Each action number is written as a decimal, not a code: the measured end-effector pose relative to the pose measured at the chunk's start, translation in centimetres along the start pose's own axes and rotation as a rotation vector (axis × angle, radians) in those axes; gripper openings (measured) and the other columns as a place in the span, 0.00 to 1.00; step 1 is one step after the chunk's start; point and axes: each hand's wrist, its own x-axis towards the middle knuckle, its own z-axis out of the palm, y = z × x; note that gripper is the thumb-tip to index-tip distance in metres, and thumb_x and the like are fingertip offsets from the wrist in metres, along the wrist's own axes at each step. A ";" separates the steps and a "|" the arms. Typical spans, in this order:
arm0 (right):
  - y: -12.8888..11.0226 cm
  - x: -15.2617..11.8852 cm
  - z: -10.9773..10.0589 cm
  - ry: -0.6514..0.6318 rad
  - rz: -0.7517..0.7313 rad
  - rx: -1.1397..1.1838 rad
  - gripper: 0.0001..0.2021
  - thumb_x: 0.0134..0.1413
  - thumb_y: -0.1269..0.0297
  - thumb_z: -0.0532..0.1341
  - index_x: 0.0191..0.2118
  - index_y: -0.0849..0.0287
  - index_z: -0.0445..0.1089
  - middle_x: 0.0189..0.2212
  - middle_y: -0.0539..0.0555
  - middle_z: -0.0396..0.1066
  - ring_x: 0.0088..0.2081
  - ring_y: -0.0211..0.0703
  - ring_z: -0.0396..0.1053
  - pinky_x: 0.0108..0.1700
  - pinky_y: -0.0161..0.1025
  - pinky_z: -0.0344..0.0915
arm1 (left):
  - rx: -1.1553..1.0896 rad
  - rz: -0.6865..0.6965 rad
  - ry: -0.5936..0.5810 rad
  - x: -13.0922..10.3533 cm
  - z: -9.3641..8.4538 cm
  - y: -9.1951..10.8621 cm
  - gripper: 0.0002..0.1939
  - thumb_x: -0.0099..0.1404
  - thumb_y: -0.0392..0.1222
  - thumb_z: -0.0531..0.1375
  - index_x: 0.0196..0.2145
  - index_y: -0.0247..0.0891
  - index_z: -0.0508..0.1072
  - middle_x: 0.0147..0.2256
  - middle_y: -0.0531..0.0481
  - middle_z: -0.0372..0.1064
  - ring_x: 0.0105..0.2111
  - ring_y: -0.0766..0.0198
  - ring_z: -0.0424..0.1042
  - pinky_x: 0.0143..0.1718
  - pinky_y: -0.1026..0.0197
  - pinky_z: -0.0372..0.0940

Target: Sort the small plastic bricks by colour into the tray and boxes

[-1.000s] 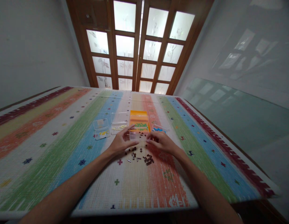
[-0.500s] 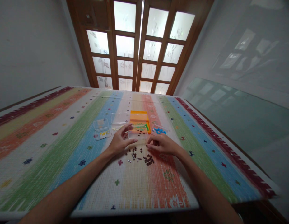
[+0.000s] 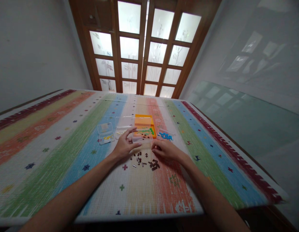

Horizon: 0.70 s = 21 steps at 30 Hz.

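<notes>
My left hand (image 3: 124, 145) holds the left side of a clear plastic box (image 3: 142, 140), index finger at its back corner and thumb along its front. A few small dark brown pieces (image 3: 143, 138) lie in that box. My right hand (image 3: 165, 149) is just off the box's front right corner, fingertips pinched together; whatever is between them is hidden. On the cloth below both hands lie loose small brown building pieces (image 3: 139, 159). A denser heap of longer brown pieces (image 3: 154, 165) sits to the right of these.
Behind the box stands an open orange case (image 3: 143, 120) with green pieces (image 3: 151, 131). An open clear box with yellow pieces (image 3: 107, 138) is at left; another with blue pieces (image 3: 165, 135) is at right. A striped tablecloth (image 3: 96, 193) covers the table.
My right hand has shifted slightly, and the dark bit seen at its fingertips no longer shows. My left hand stays on the clear box.
</notes>
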 end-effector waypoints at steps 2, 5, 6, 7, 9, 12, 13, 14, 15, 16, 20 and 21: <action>-0.1 0.0 -0.6 -0.003 -0.013 0.071 0.05 0.58 0.71 0.59 0.35 0.61 0.73 0.27 0.51 0.70 0.29 0.37 0.65 0.33 0.33 0.57 | -0.007 -0.006 -0.006 0.0 0.0 -0.1 0.40 0.50 0.35 0.72 0.59 0.38 0.64 0.63 0.34 0.59 0.49 0.49 0.77 0.50 0.47 0.74; -0.6 0.3 -1.6 0.057 -0.021 0.166 0.08 0.60 0.65 0.59 0.36 0.61 0.75 0.21 0.46 0.65 0.24 0.34 0.60 0.29 0.32 0.54 | -0.024 -0.004 -0.019 -0.1 0.1 -0.3 0.39 0.50 0.36 0.73 0.58 0.38 0.65 0.63 0.34 0.59 0.48 0.50 0.77 0.50 0.47 0.74; -0.8 0.5 -1.9 0.082 -0.022 0.182 0.09 0.60 0.64 0.59 0.37 0.61 0.75 0.20 0.46 0.64 0.23 0.33 0.59 0.28 0.32 0.53 | -0.031 -0.003 -0.029 -0.1 0.1 -0.4 0.39 0.49 0.36 0.73 0.58 0.38 0.65 0.63 0.34 0.60 0.48 0.50 0.78 0.50 0.47 0.74; -1.1 0.9 -2.2 0.105 -0.022 0.186 0.10 0.61 0.63 0.59 0.37 0.61 0.76 0.20 0.46 0.64 0.22 0.33 0.59 0.28 0.32 0.53 | -0.039 -0.003 -0.038 -0.1 0.1 -0.5 0.40 0.49 0.36 0.73 0.58 0.39 0.65 0.62 0.34 0.61 0.47 0.50 0.78 0.50 0.47 0.74; -1.6 1.7 -2.4 0.126 -0.023 0.163 0.10 0.60 0.64 0.59 0.38 0.61 0.77 0.20 0.46 0.65 0.22 0.33 0.59 0.28 0.32 0.52 | -0.051 -0.004 -0.057 -0.1 0.1 -0.6 0.40 0.48 0.36 0.73 0.58 0.39 0.65 0.61 0.35 0.62 0.47 0.51 0.78 0.50 0.48 0.74; -2.4 3.5 -2.3 0.130 -0.031 0.075 0.08 0.58 0.68 0.61 0.36 0.61 0.78 0.19 0.46 0.66 0.22 0.32 0.59 0.29 0.32 0.52 | -0.066 -0.007 -0.095 0.0 0.1 -0.8 0.42 0.47 0.37 0.74 0.59 0.39 0.64 0.58 0.36 0.66 0.45 0.51 0.79 0.49 0.48 0.74; -2.6 4.1 -2.2 0.126 -0.035 0.041 0.07 0.57 0.69 0.61 0.35 0.61 0.79 0.19 0.46 0.67 0.22 0.32 0.59 0.29 0.32 0.51 | -0.077 -0.011 -0.112 0.0 0.1 -0.9 0.43 0.47 0.37 0.74 0.59 0.39 0.64 0.56 0.37 0.69 0.45 0.52 0.79 0.49 0.48 0.74; -2.8 4.7 -2.1 0.111 -0.038 0.006 0.07 0.57 0.71 0.62 0.34 0.61 0.79 0.19 0.47 0.68 0.22 0.32 0.60 0.29 0.32 0.51 | -0.091 -0.020 -0.129 0.0 0.1 -0.9 0.43 0.47 0.37 0.74 0.59 0.39 0.63 0.52 0.38 0.72 0.44 0.52 0.79 0.49 0.48 0.74; -3.0 5.2 -1.9 0.095 -0.040 -0.026 0.07 0.56 0.72 0.62 0.34 0.60 0.79 0.20 0.48 0.69 0.22 0.32 0.61 0.30 0.32 0.51 | -0.106 -0.030 -0.143 0.0 0.1 -1.0 0.44 0.47 0.38 0.74 0.60 0.38 0.62 0.49 0.39 0.74 0.43 0.53 0.79 0.48 0.49 0.74; -3.2 5.6 -1.8 0.079 -0.040 -0.055 0.07 0.55 0.73 0.62 0.34 0.60 0.80 0.21 0.48 0.70 0.23 0.33 0.62 0.30 0.32 0.51 | -0.119 -0.041 -0.152 0.0 0.1 -1.0 0.44 0.47 0.38 0.74 0.60 0.38 0.62 0.47 0.40 0.75 0.43 0.53 0.80 0.48 0.49 0.74; -3.7 6.5 -1.7 0.038 -0.047 -0.143 0.08 0.54 0.73 0.62 0.35 0.59 0.81 0.26 0.52 0.76 0.27 0.36 0.66 0.31 0.32 0.52 | -0.149 -0.057 -0.167 0.0 0.1 -1.0 0.45 0.47 0.36 0.74 0.60 0.38 0.61 0.46 0.41 0.76 0.42 0.54 0.80 0.47 0.51 0.74; -3.8 6.5 -1.7 0.028 -0.054 -0.152 0.08 0.54 0.74 0.62 0.35 0.59 0.81 0.27 0.53 0.76 0.27 0.36 0.66 0.31 0.33 0.52 | -0.155 -0.054 -0.172 0.0 0.1 -1.0 0.45 0.47 0.36 0.74 0.60 0.38 0.61 0.46 0.41 0.76 0.42 0.54 0.80 0.48 0.51 0.74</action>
